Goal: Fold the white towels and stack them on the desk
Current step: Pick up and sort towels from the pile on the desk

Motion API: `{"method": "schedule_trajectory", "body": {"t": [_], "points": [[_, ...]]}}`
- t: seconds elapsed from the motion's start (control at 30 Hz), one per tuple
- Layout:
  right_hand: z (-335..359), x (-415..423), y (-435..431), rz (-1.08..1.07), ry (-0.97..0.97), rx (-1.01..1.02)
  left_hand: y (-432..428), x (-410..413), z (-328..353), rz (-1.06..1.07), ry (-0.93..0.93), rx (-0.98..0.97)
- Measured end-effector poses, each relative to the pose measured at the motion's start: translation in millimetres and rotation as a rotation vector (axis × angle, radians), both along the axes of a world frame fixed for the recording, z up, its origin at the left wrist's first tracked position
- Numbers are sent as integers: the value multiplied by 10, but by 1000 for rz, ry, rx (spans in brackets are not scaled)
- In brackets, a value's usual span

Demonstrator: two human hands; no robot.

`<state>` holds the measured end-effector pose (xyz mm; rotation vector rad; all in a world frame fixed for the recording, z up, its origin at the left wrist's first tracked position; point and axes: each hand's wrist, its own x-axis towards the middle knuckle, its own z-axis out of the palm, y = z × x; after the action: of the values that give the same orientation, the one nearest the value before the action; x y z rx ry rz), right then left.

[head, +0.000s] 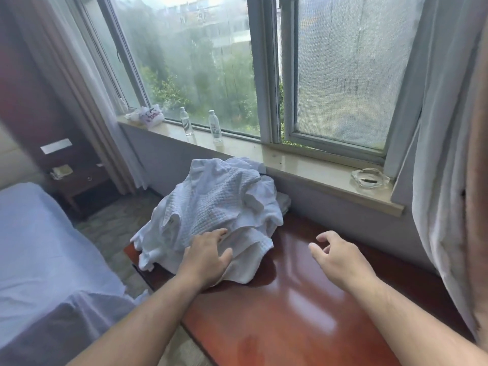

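A crumpled heap of white towels (219, 204) lies on the far left end of the glossy red-brown desk (303, 307), some of it hanging over the left edge. My left hand (206, 254) rests on the near side of the heap, fingers spread and laid flat on the cloth. My right hand (335, 257) hovers over the bare desk to the right of the heap, fingers loosely curled, holding nothing and touching no towel.
A stone windowsill (303, 165) runs behind the desk with two plastic bottles (200, 125), a plastic bag (149, 116) and a glass ashtray (369, 178). A curtain (443, 180) hangs at the right. A bed (39, 247) stands to the left, a nightstand (76, 180) beyond it.
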<state>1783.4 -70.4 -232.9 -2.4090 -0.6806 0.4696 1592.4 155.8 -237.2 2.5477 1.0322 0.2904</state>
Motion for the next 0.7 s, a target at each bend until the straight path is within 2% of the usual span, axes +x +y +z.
{"method": "schedule_trajectory", "body": {"t": [0.27,0.5,0.63,0.7], "points": [[-161,126,250,-27,125,-21,347,305,-80,-19,-41,-81],[-303,370,1289,-3,193,-16,1308,647,-317,-62,-64,-131],[-474,563,2228,-34,241,17,2215,913,-444,-15,-54,-3],[-412,617,2436,-81,252,93,2408,981,-406,38,-48,106]]}}
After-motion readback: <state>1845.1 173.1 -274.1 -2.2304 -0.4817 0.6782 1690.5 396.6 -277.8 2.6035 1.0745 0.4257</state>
